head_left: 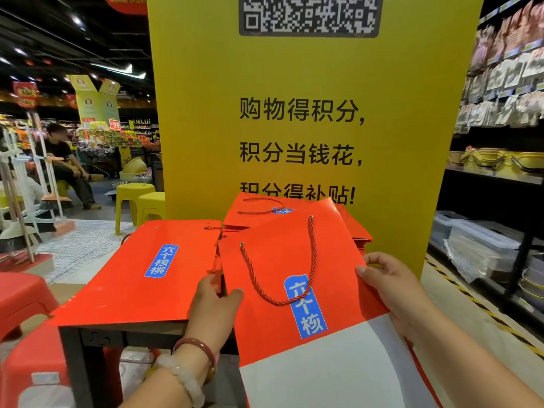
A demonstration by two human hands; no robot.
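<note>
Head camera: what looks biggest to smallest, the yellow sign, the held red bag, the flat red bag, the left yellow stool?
1. yellow sign
2. held red bag and flat red bag: alike, the held one is nearer, so unranked
3. left yellow stool

Grips a flat red paper bag by its two side edges, with the left hand pinching one and the right hand the other. Holds it tilted at the near edge of a dark table. Shows a red rope handle looped across a blue label. Finds a second red bag flat on the tabletop just left, and a stack of more behind, against a tall yellow sign.
</note>
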